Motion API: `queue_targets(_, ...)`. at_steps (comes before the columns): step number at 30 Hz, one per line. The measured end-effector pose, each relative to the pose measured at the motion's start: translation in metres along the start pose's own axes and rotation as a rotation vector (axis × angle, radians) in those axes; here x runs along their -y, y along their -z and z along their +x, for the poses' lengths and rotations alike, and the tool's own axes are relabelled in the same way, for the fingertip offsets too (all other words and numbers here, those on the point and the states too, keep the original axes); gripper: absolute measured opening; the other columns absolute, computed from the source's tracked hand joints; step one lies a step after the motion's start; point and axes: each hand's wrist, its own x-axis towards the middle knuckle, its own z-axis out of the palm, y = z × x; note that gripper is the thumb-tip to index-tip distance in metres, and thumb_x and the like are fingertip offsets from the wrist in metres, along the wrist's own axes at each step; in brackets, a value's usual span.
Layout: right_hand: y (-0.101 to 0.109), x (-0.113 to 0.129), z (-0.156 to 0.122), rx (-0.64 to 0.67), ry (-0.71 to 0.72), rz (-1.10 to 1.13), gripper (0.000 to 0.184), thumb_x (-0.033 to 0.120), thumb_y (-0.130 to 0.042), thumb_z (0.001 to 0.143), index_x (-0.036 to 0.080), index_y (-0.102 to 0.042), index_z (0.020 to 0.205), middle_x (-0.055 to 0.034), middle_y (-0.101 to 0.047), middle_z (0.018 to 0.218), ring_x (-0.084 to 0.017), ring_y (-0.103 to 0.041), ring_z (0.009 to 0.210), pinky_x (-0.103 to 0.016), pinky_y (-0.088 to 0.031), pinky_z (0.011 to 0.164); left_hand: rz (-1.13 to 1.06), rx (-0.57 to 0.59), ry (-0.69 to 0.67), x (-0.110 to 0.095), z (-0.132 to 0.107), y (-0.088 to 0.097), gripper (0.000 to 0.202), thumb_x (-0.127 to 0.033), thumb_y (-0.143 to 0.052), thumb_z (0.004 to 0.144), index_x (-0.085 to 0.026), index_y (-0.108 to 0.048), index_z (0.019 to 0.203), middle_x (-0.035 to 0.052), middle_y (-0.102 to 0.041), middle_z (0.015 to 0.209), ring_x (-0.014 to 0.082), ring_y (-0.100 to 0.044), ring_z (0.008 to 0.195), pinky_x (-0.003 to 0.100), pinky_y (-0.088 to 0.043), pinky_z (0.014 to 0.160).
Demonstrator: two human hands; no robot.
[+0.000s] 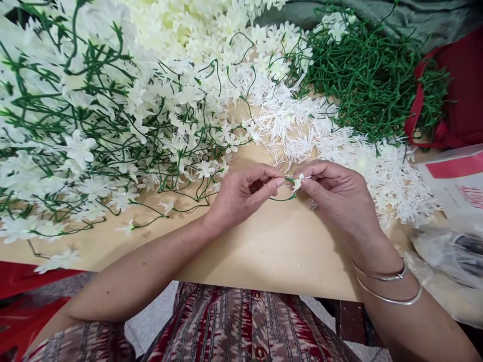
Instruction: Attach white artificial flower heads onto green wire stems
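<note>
My left hand (243, 193) pinches a thin green stem (282, 198) that curves down between both hands. My right hand (335, 193) pinches a small white flower piece (299, 182) at the tip of that stem. Both hands meet above the tan table (271, 246), fingers closed. Two silver bangles (388, 286) sit on my right wrist.
A large heap of finished white flowers on green stems (94, 125) fills the left. Loose white stamen pieces (320, 130) lie behind my hands. A pile of bare green stems (362, 75) sits at the back right beside a red bag (449, 90). Plastic bags (449, 246) lie at right.
</note>
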Motion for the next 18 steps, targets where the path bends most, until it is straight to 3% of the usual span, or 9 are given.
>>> queue_targets(12, -0.0002, 0.0051, 0.0019, 0.016, -0.044, -0.001, 0.026, 0.053, -0.091, 0.076, 0.030, -0.078, 0.078, 0.0016, -0.074, 0.076, -0.015, -0.061, 0.066, -0.030, -0.050, 0.061, -0.010, 0.009, 0.005, 0.0000, -0.0009, 0.0000, 0.033, -0.049, -0.067, 0.101, -0.019, -0.080, 0.101, 0.0030, -0.074, 0.075, 0.0103, -0.057, 0.058, 0.022, -0.047, 0.052)
queue_targets(18, -0.0012, 0.0023, -0.0001, 0.030, -0.014, -0.040, 0.025, 0.055, -0.088, 0.081, 0.032, -0.078, 0.081, 0.0004, -0.073, 0.077, -0.018, -0.063, 0.069, -0.033, -0.052, 0.063, -0.011, 0.015, -0.025, 0.0003, 0.0001, -0.0004, 0.023, -0.038, -0.068, 0.102, -0.019, -0.081, 0.101, 0.0023, -0.077, 0.080, 0.0100, -0.061, 0.062, 0.022, -0.049, 0.057)
